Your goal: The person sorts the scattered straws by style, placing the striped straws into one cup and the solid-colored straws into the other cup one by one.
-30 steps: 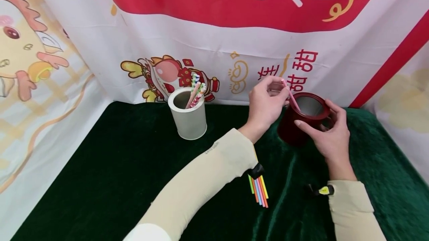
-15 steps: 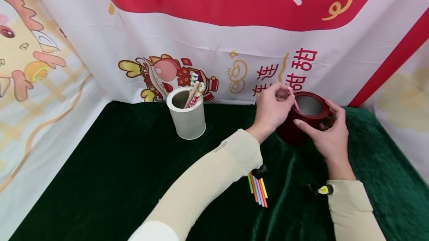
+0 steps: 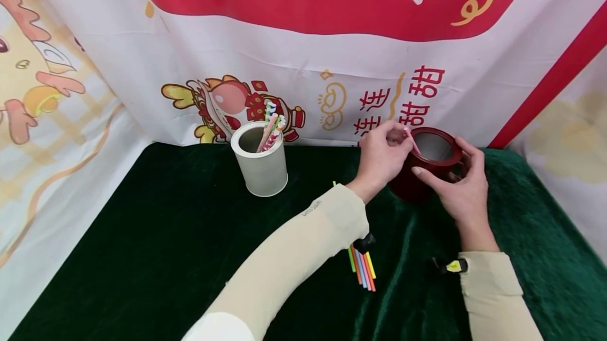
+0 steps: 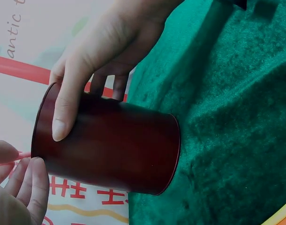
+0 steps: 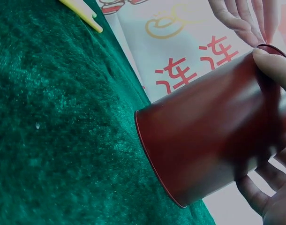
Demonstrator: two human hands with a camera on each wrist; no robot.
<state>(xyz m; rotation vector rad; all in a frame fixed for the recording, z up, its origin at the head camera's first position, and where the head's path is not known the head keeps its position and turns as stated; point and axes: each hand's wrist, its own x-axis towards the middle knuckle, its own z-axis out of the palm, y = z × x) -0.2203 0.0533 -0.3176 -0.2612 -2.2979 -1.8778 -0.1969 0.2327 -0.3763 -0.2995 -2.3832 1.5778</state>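
Observation:
A pink straw [image 3: 414,143] slants over the left rim of a dark red cylindrical canister [image 3: 409,185], its lower end inside the mouth. My left hand [image 3: 383,155] pinches its upper end between thumb and fingers, close to the rim. My right hand [image 3: 464,193] grips the canister from the right, thumb on the near side and fingers round the far side. The left wrist view shows the canister's smooth wall [image 4: 119,145] upright on the cloth. Below my left sleeve lie several plain coloured straws [image 3: 363,272], partly hidden by that forearm.
A white canister [image 3: 262,172] with several patterned straws [image 3: 272,133] leaning in it stands to the left. Dark green velvet cloth [image 3: 156,256] covers the table. Behind rises a printed white and red backdrop [image 3: 284,46].
My left hand has moved right and slightly down towards the canister's rim, and less of the pink straw shows. My right hand keeps its grip. The head view has shifted slightly.

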